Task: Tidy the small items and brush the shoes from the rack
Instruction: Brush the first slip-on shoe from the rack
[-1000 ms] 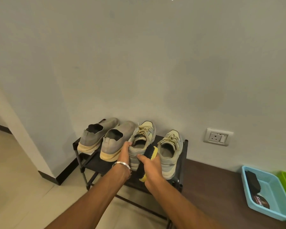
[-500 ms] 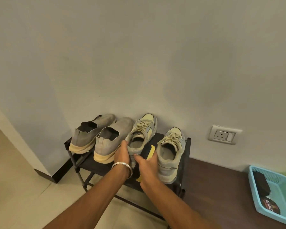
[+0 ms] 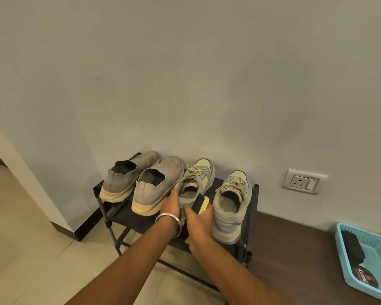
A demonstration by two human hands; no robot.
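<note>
- Left hand (image 3: 171, 205) gripped the laced shoe (image 3: 197, 183) at its heel, near the rack's (image 3: 119, 213) front edge.
- Right hand (image 3: 199, 223) clasped the brush (image 3: 201, 203) against that heel.
- Its mate (image 3: 231, 205) overhung the front edge by the right corner.

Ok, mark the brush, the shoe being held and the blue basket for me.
brush (image 3: 202, 203): head view, on its yellow back above the right hand.
laced shoe (image 3: 201, 179): head view, on its laces.
blue basket (image 3: 339, 249): head view, on its left rim.
</note>
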